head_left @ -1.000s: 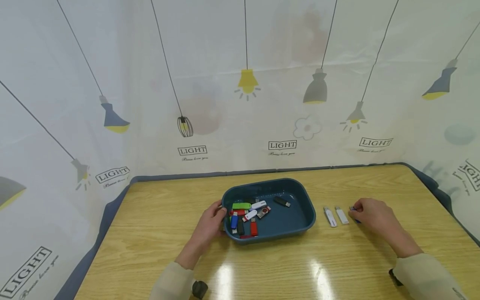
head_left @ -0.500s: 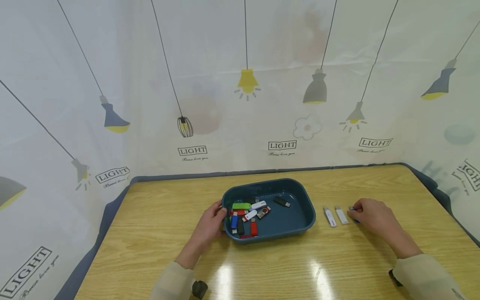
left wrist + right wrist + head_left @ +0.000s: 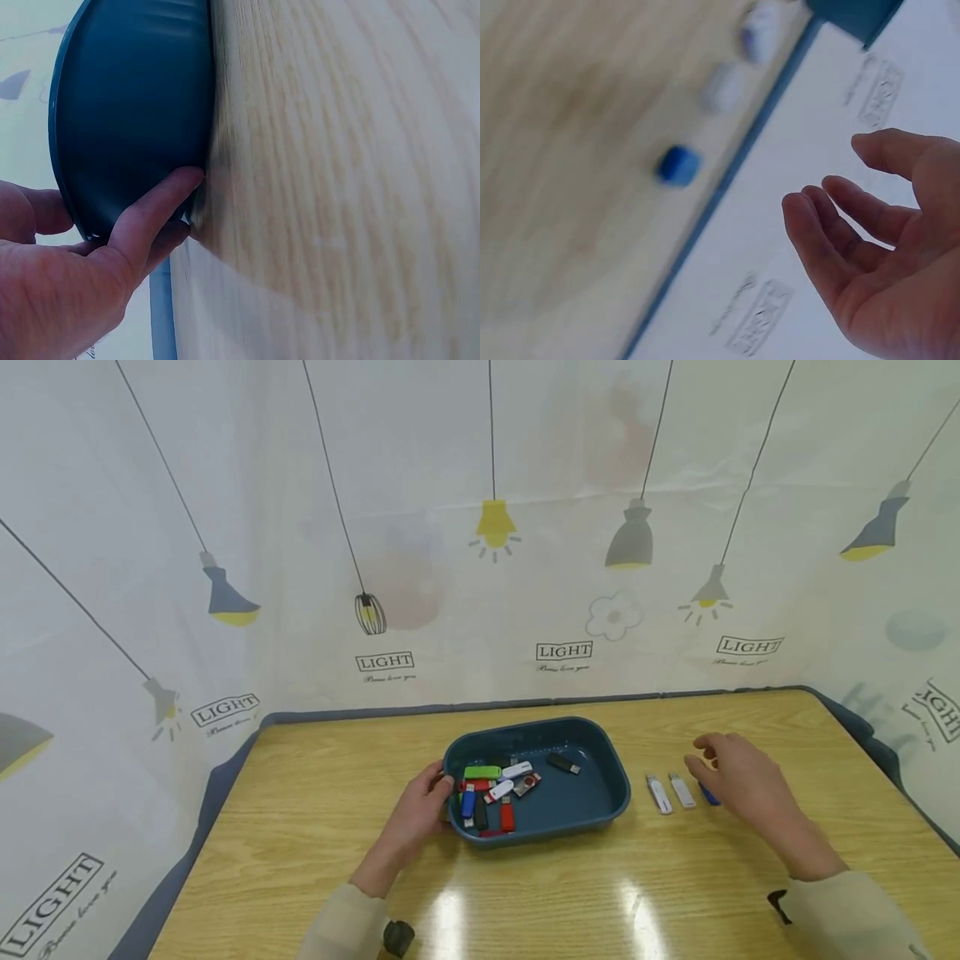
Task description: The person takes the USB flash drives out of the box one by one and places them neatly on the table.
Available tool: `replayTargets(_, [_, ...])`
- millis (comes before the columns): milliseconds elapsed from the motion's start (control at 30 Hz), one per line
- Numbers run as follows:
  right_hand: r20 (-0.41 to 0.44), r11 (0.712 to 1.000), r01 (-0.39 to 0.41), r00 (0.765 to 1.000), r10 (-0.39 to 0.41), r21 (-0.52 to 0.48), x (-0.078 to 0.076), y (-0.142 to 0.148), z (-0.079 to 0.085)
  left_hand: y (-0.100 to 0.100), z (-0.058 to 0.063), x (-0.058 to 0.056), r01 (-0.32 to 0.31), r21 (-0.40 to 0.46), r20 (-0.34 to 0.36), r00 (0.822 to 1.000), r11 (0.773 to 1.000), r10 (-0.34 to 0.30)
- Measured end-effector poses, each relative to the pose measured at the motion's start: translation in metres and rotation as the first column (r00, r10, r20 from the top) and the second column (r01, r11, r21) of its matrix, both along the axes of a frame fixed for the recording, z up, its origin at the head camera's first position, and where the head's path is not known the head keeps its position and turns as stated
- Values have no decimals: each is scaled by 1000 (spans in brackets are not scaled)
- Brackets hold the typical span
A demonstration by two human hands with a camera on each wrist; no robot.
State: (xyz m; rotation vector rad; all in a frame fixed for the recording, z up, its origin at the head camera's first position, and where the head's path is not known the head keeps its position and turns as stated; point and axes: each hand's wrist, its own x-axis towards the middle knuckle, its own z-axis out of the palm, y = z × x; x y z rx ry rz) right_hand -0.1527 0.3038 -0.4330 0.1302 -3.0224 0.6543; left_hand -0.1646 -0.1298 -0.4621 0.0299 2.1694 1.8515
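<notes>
A dark blue-green plastic bin point(image 3: 570, 814) stands on the table, with several USB sticks gathered mostly at its left end. My left hand point(image 3: 417, 803) grips that end, thumb at the rim and fingers along the outer wall; the left wrist view shows the fingertips down by the tabletop. Right of the bin, a white USB stick point(image 3: 660, 795), a second white USB stick point(image 3: 682, 791) and a blue USB stick point(image 3: 708, 794) lie in a row. Raised just over the blue one, my right hand point(image 3: 750, 785) holds nothing, thumb and fingers apart.
Inside the bin are a green USB stick point(image 3: 482, 772), a red one point(image 3: 507, 816) and, off to the right, a black one point(image 3: 563, 762). The wooden table point(image 3: 315, 827) ends at a dark edge before a lamp-printed curtain point(image 3: 450, 635).
My right hand has let go of the blue USB stick and lifted off it, leaving it beside the two white ones. My left hand and the bin have stayed put.
</notes>
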Motion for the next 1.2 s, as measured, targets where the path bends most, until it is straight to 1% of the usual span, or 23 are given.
replayTargets(67, [-61, 999, -25, 998, 24, -21, 1, -17, 9, -1, 0, 0, -2, -1, 2, 1000, 1000, 2])
replayTargets(133, [-127, 998, -59, 990, 54, -34, 2, -35, 17, -1, 0, -1, 3, 5, 9, 1000, 1000, -3])
replayTargets(200, [-168, 995, -91, 982, 84, -38, 2, -53, 22, -2, -1, -1, 10, 8, 16, 1000, 1000, -10])
replayTargets(333, [-192, 986, -161, 970, 150, -44, -1, -91, 28, -1, -2, -3, 9, 9, 11, 1000, 1000, -9])
replayTargets(467, [-175, 972, -231, 959, 221, -38, -4, -129, 26, -1, -3, -3, -4, 10, 6, 1000, 1000, 4])
replayTargets(533, [-147, 966, -257, 957, 248, -40, -5, -147, 23, -2, -3, -3, -2, 13, 10, 1000, 1000, 2])
replayTargets(600, [-100, 963, -266, 960, 260, -47, -7, -162, 19, -2, -2, -2, 0, 13, 15, 1000, 1000, 0])
replayTargets(700, [-15, 963, -261, 965, 260, -67, -10, -181, 12, -2, -1, -1, 1, 6, 21, 1000, 1000, -1])
replayTargets(800, [57, 963, -261, 963, 265, -66, -13, -197, 3, -2, 0, -1, 6, 10, 20, 1000, 1000, -6])
replayTargets(967, [118, 960, -278, 953, 278, -21, -15, -215, -6, -2, -2, -2, 11, 14, 9, 1000, 1000, -11])
replayTargets(1100, [186, 963, -270, 947, 262, 15, -20, -226, -8, -2, -3, -2, 8, 4, 3, 1000, 1000, -8])
replayTargets(1200, [222, 962, -272, 941, 257, 37, -22, -231, -9, -2, -3, -2, 2, -1, 2, 1000, 1000, -2])
